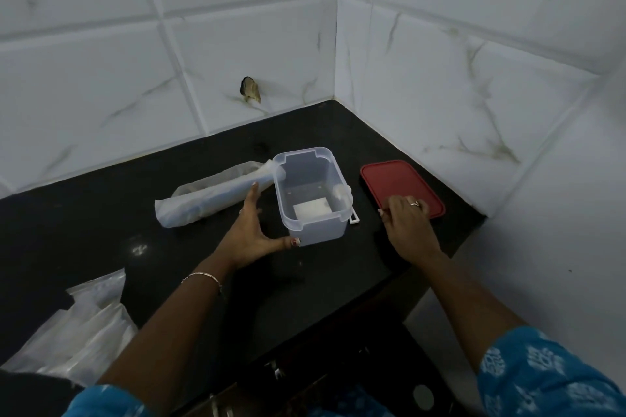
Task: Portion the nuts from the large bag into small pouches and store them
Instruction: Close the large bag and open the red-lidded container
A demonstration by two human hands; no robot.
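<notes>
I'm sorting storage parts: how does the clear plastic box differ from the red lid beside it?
The clear rectangular plastic box is see-through and deep, standing open; the flat red plastic lid is opaque and lies off it on the black counter. The left hand touches the box; the right hand rests on the lid. Both are rounded rectangles.

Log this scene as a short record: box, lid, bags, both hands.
box: clear, open, upright on counter
lid: red, flat, right of box, apart
roll: plastic, lying left of box
pouches: clear pile, counter's near left
left hand: open, thumb on box's near corner
right hand: fingers curled at lid's near edge; hold unclear
</notes>
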